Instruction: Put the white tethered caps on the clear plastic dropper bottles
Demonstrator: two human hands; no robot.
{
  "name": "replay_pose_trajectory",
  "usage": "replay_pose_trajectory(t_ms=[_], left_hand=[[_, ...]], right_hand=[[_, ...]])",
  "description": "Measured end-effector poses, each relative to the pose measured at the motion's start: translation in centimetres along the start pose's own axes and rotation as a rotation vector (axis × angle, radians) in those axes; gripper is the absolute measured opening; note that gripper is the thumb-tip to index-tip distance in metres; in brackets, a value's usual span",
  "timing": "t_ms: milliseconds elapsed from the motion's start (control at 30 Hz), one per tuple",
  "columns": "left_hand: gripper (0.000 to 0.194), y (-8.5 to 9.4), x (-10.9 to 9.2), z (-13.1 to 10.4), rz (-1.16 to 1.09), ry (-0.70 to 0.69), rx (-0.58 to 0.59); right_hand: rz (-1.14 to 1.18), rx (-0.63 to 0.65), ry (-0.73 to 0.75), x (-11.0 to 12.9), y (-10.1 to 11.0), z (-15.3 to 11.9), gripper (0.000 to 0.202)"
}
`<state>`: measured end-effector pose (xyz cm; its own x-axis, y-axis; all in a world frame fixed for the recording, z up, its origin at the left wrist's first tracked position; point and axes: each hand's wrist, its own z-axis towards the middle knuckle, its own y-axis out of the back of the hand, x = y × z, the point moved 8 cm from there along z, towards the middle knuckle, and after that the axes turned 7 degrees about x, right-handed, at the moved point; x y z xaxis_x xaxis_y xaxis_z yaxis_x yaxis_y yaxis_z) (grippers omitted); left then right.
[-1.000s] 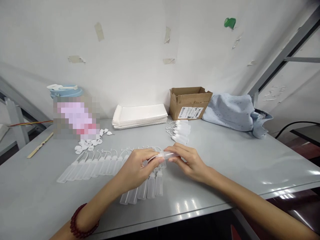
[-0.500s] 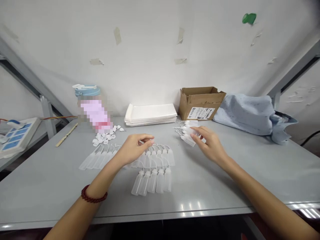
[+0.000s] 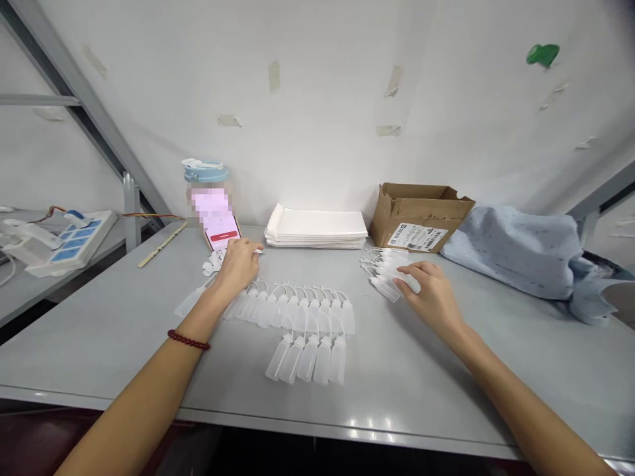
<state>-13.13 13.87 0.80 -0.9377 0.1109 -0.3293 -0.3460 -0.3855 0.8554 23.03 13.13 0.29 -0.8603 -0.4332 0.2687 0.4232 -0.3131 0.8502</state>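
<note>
My left hand [image 3: 240, 266] is over the right side of a pile of small white caps [image 3: 212, 263], its fingers drawn together with a white cap [image 3: 259, 252] at the tips. My right hand [image 3: 430, 291] has thumb and fingers closed on a small translucent squeeze bottle [image 3: 409, 278] at the edge of a loose heap of such bottles [image 3: 384, 285]. Between the hands, several bottles with strap-like loops lie side by side in a back row [image 3: 303, 311]. A shorter front row [image 3: 307, 357] lies nearer me. My left forearm hides part of the back row.
Stacked white envelopes [image 3: 317, 228] lie against the wall, left of an open cardboard box [image 3: 421, 215]. Light blue cloth [image 3: 516, 254] is bunched at right. A phone [image 3: 223, 225] leans on a blue-lidded container [image 3: 206, 173]. A thin strip [image 3: 161, 244] and a power strip [image 3: 79, 244] are at left.
My left hand has moved left and away from me, from above the bottle row to the caps. My right hand has stayed at the bottle heap. The view has shifted left.
</note>
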Motion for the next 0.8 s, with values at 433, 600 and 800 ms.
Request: replay_pose_trajectory(t_ms=[433, 600, 800], left_hand=[[0.04, -2.4, -0.3, 0.5, 0.223, -0.013, 0.237], [0.041, -1.9, -0.1, 0.9, 0.249, 0.025, 0.255], [0.039, -2.0, -0.5, 0.8, 0.224, 0.047, 0.32]], right_hand=[[0.35, 0.173, 0.437, 10.6, 1.0, -3.3, 0.016], [0.368, 0.324, 0.5, 12.8, -0.1, -4.8, 0.041], [0.275, 0.371, 0.528, 13.5, -1.2, -5.8, 0.055]])
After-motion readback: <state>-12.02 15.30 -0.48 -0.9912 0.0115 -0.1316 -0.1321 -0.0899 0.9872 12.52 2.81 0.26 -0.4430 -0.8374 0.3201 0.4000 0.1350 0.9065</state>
